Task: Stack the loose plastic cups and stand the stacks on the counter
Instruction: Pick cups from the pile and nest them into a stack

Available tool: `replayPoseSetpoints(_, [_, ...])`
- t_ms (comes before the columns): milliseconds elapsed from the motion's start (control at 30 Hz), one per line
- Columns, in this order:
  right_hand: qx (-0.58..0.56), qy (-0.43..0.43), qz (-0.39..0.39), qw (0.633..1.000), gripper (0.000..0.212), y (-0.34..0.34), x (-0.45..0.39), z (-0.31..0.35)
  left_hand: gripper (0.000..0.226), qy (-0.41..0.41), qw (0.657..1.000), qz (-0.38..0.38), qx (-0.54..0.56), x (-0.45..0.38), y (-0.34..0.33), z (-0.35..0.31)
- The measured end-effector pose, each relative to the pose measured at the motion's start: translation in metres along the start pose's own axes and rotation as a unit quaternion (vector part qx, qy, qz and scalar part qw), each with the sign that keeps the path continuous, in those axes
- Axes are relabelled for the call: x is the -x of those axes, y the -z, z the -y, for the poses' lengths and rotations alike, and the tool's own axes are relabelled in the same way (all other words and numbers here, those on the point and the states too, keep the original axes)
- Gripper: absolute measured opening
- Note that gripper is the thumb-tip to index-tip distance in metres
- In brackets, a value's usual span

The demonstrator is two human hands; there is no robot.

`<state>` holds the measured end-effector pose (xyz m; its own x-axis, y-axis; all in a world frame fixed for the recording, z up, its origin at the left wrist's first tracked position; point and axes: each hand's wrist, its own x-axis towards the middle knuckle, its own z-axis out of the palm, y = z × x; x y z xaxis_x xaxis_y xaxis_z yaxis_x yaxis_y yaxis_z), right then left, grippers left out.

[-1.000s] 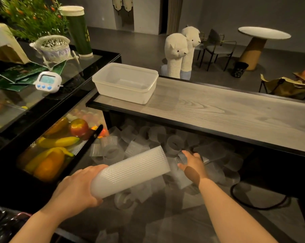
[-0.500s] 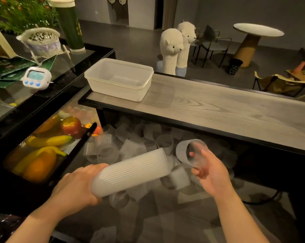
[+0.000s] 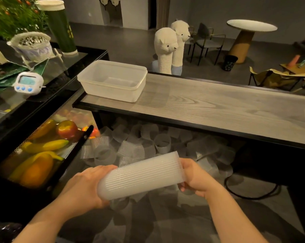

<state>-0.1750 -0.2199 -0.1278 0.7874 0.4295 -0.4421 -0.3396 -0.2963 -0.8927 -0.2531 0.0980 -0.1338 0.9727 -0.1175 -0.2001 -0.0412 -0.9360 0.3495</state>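
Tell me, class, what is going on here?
A person holds a stack of ribbed plastic cups sideways, the left hand gripping its closed end and the right hand at its open end. Many loose cups lie below the wooden counter, where no stack stands yet.

Honestly nothing readable here. The tall green cylinder (image 3: 60, 27) at the back left has some yellowish marks on its side, but they're way too blurry to make out as letters. Just in front of that cylinder, the little white timer (image 3: 28, 83) has a pale screen with no digits I can pick out, and its blue buttons carry no legible markings. The green papers (image 3: 1, 72) next to the timer show print that's just smudges.
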Motion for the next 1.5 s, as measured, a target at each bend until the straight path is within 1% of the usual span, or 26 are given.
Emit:
replayPoseSetpoints(100, [-0.026,0.0,-0.004,1.0,0.025,-0.009,-0.016,0.0,0.092,0.02,1.0,-0.008,0.002,0.0,0.0,0.002])
replayPoseSetpoints(133, [-0.041,0.003,-0.037,0.998,0.024,-0.01,-0.026,-0.001,0.092,0.031,0.999,-0.012,0.009,0.0,0.002,0.004])
replayPoseSetpoints(167, [-0.047,0.006,-0.097,0.994,0.027,-0.008,-0.041,-0.004,0.093,0.044,0.999,-0.019,0.014,0.001,0.004,0.005])
replayPoseSetpoints(200, [-0.027,0.01,-0.167,0.986,0.028,-0.006,-0.056,-0.006,0.093,0.059,0.998,-0.03,0.017,0.002,0.006,0.007])
replayPoseSetpoints(233, [0.033,0.023,-0.229,0.973,0.025,-0.004,-0.071,-0.009,0.094,0.074,0.996,-0.039,0.018,0.003,0.007,0.009])
replayPoseSetpoints(267, [0.149,0.043,-0.254,0.955,0.023,-0.003,-0.083,-0.013,0.094,0.088,0.995,-0.046,0.015,0.004,0.009,0.011])
replayPoseSetpoints(333, [0.394,0.07,-0.209,0.892,0.028,0.0,-0.104,-0.021,0.095,0.106,0.993,-0.048,0.007,0.007,0.012,0.014])
replayPoseSetpoints(367, [0.468,0.075,-0.174,0.863,0.034,0.0,-0.114,-0.024,0.095,0.112,0.993,-0.046,0.003,0.01,0.014,0.015])
replayPoseSetpoints(400, [0.515,0.07,-0.141,0.843,0.041,0.0,-0.123,-0.026,0.094,0.117,0.992,-0.043,-0.003,0.012,0.015,0.015])
replayPoseSetpoints(467, [0.559,0.04,-0.095,0.823,0.052,0.0,-0.136,-0.025,0.093,0.127,0.991,-0.037,-0.013,0.016,0.018,0.015])
replayPoseSetpoints(567, [0.574,0.022,-0.1,0.812,0.047,0.002,-0.149,-0.024,0.096,0.14,0.99,-0.033,-0.019,0.019,0.02,0.018])
replayPoseSetpoints(633, [0.56,0.039,-0.129,0.818,0.042,0.006,-0.149,-0.029,0.099,0.152,0.988,-0.031,-0.018,0.021,0.021,0.02])
replayPoseSetpoints(700, [0.517,0.05,-0.16,0.839,0.044,0.01,-0.142,-0.034,0.101,0.161,0.986,-0.031,-0.023,0.022,0.021,0.021])
replayPoseSetpoints(767, [0.445,0.067,-0.21,0.868,0.044,0.013,-0.128,-0.033,0.099,0.162,0.986,-0.023,-0.033,0.021,0.02,0.022])
replayPoseSetpoints(833, [0.32,0.094,-0.285,0.899,0.037,0.011,-0.109,-0.028,0.096,0.153,0.987,-0.018,-0.038,0.019,0.018,0.02])
replayPoseSetpoints(900, [0.121,0.127,-0.325,0.929,0.029,0.007,-0.087,-0.02,0.095,0.142,0.989,-0.021,-0.04,0.016,0.014,0.017])
replayPoseSetpoints(933, [0.003,0.138,-0.32,0.937,0.028,0.006,-0.078,-0.015,0.094,0.139,0.989,-0.02,-0.038,0.014,0.013,0.014])
replayPoseSetpoints(1000, [-0.188,0.144,-0.277,0.931,0.027,0.003,-0.059,-0.003,0.094,0.138,0.99,-0.012,-0.031,0.01,0.011,0.009])
replayPoseSetpoints(1033, [-0.234,0.144,-0.256,0.927,0.026,0.002,-0.052,-0.001,0.093,0.139,0.99,-0.01,-0.023,0.008,0.009,0.008])
replayPoseSetpoints(1067, [-0.251,0.143,-0.241,0.927,0.025,0.001,-0.047,0.0,0.094,0.142,0.99,-0.011,-0.012,0.006,0.008,0.007])
replayPoseSetpoints(1133, [-0.252,0.141,-0.225,0.93,0.023,0.001,-0.038,-0.003,0.094,0.14,0.99,-0.015,0.016,0.002,0.005,0.004])
replayPoseSetpoints(1200, [-0.232,0.142,-0.233,0.934,0.024,0.005,-0.032,-0.006,0.092,0.128,0.991,-0.014,0.025,0.0,0.004,-0.002])
replayPoseSetpoints(1267, [-0.153,0.151,-0.253,0.943,0.027,0.006,-0.026,-0.008,0.091,0.119,0.992,-0.013,0.024,-0.002,0.004,-0.009])
replayPoseSetpoints(1333, [-0.046,0.161,-0.249,0.954,0.033,0.001,-0.021,-0.009,0.09,0.112,0.994,-0.011,0.015,-0.005,0.004,-0.017])
replayPoseSetpoints(1400, [0.037,0.165,-0.219,0.961,0.034,-0.004,-0.019,-0.016,0.088,0.11,0.994,-0.012,0.01,-0.009,0.005,-0.023])
replayPoseSetpoints(1500, [0.134,0.113,-0.16,0.971,0.038,0.002,-0.017,-0.027,0.091,0.123,0.992,0.001,-0.027,-0.013,0.003,-0.024])
